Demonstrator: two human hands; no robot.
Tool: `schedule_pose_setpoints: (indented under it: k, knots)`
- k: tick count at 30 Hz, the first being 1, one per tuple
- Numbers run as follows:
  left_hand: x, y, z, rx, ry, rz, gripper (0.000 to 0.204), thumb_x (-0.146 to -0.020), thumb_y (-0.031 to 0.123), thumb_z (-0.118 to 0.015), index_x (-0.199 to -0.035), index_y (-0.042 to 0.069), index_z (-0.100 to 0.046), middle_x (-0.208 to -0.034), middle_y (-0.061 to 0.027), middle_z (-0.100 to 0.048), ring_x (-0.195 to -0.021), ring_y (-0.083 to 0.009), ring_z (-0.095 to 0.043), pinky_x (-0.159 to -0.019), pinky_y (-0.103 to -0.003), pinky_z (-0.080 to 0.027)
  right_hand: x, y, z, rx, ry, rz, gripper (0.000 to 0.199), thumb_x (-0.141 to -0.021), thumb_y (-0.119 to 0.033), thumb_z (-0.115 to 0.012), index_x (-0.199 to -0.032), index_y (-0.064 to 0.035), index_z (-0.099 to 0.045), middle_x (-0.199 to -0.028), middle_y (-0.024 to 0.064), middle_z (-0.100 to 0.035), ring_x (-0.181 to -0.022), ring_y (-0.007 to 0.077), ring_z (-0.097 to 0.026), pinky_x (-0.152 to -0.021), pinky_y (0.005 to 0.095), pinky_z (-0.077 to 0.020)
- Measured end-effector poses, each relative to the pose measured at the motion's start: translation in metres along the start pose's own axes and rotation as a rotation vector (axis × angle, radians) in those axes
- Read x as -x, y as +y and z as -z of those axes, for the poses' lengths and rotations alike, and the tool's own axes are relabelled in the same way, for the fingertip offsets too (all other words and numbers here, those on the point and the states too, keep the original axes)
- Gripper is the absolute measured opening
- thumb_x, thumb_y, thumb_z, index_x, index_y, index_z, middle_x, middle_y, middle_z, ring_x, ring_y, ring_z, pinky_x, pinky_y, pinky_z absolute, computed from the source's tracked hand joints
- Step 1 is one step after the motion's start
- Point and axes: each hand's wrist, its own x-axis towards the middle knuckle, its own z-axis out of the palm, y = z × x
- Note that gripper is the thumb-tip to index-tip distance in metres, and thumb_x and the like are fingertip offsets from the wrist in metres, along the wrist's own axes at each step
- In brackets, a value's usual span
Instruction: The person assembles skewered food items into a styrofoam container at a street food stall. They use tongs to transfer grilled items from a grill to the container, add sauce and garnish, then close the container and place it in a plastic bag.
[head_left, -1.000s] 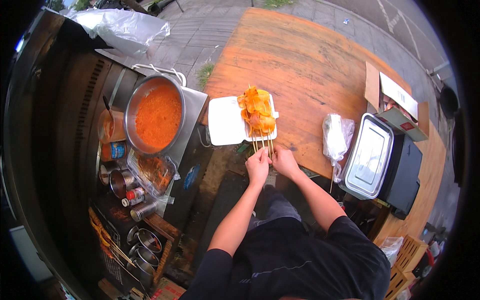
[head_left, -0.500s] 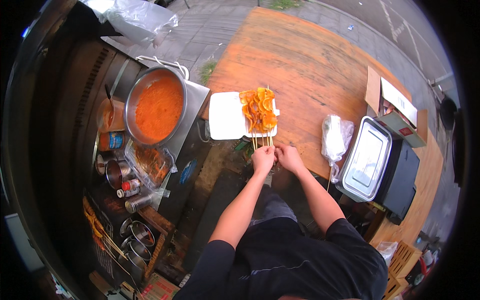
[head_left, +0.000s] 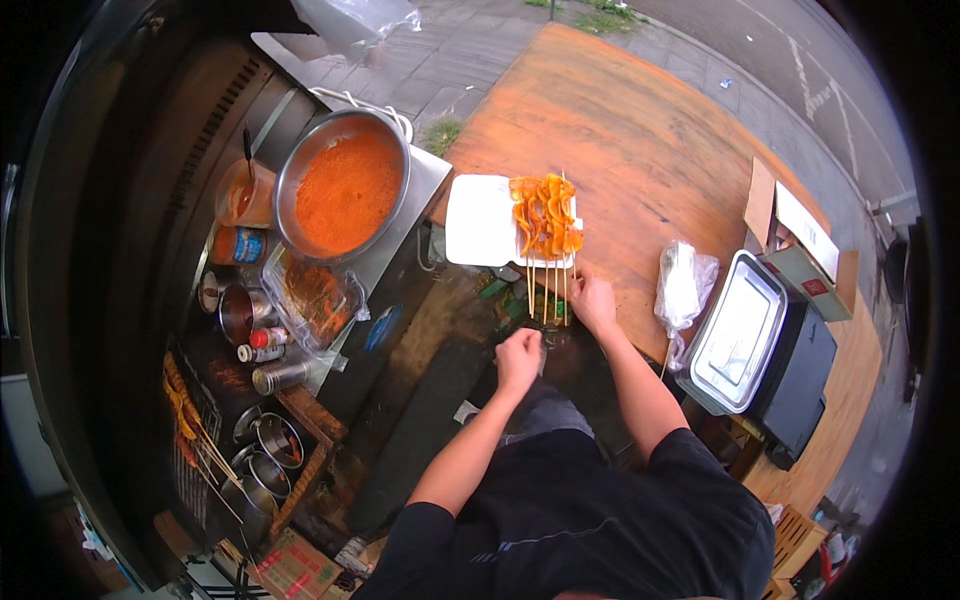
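Note:
A white foam takeaway box (head_left: 477,222) lies unfolded at the near left edge of the wooden table. Several skewers (head_left: 547,222) of orange, sauce-coated wavy slices rest side by side in its right half, their bare sticks pointing toward me past the table edge. My right hand (head_left: 594,302) is closed at the rightmost stick, with its fingertips pinched round the lower end. Nearer to my body, my left hand (head_left: 519,362) hangs below the stick ends, apart from them. Its fingers are curled in, and nothing shows in them.
Left stands a steel bowl (head_left: 346,190) of orange-red sauce, beside a jar (head_left: 237,245), a plastic-wrapped tray (head_left: 312,295) and shakers (head_left: 277,376). More skewers (head_left: 184,400) lie on a grill. Rightward are a bagged item (head_left: 680,290), a lidded steel tray (head_left: 738,333) and an opened carton (head_left: 800,245).
My left hand has come away from the sticks, down toward my body. The right hand has parted from it and stays at the rightmost stick. The whole view has shifted slightly.

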Motion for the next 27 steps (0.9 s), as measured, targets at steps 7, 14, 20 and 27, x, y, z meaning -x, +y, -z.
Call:
schedule_pose_setpoints:
  k: [7,14,20,27]
  knots:
    - [0.001,-0.010,0.050,0.039,0.119,-0.085,0.018,-0.092,0.014,-0.065,-0.106,0.003,-0.070,-0.084,-0.0121,-0.073,-0.074,-0.0177,-0.071,-0.070,-0.031,-0.055,-0.005,0.006,-0.002,-0.018,-0.038,0.003,0.026,-0.092,-0.026,-0.056,-0.098,-0.0029,-0.067,-0.083,0.0246,-0.069,-0.079,0.0431,-0.068,-0.073,0.0517,-0.0545]
    - [0.084,-0.016,0.208,0.056,0.357,-0.005,0.019,-0.097,0.010,-0.060,-0.110,0.001,-0.069,-0.085,-0.0062,-0.072,-0.074,-0.0095,-0.065,-0.069,-0.024,-0.053,-0.004,0.016,0.005,0.036,0.020,-0.023,0.040,-0.097,-0.038,-0.053,-0.106,-0.0037,-0.070,-0.092,0.0244,-0.070,-0.089,0.0426,-0.068,-0.078,0.0509,-0.0530]
    - [0.187,-0.034,0.405,-0.374,1.073,-0.210,0.015,-0.093,0.008,-0.062,-0.103,0.000,-0.071,-0.085,-0.0144,-0.069,-0.078,-0.0266,-0.068,-0.071,-0.034,-0.053,0.018,-0.003,0.016,0.038,0.121,0.063,0.031,-0.101,-0.024,-0.052,-0.117,-0.0007,-0.064,-0.103,0.0238,-0.070,-0.092,0.0360,-0.069,-0.079,0.0441,-0.0535]
    - [0.242,-0.113,0.577,-0.780,1.318,0.075,0.025,-0.089,0.022,-0.067,-0.102,0.002,-0.072,-0.098,-0.0179,-0.068,-0.094,-0.0385,-0.061,-0.085,-0.044,-0.049,0.109,-0.115,-0.040,-0.080,0.020,0.528,0.019,-0.097,-0.015,-0.057,-0.103,0.0009,-0.065,-0.091,0.0227,-0.069,-0.084,0.0384,-0.069,-0.072,0.0435,-0.0536]
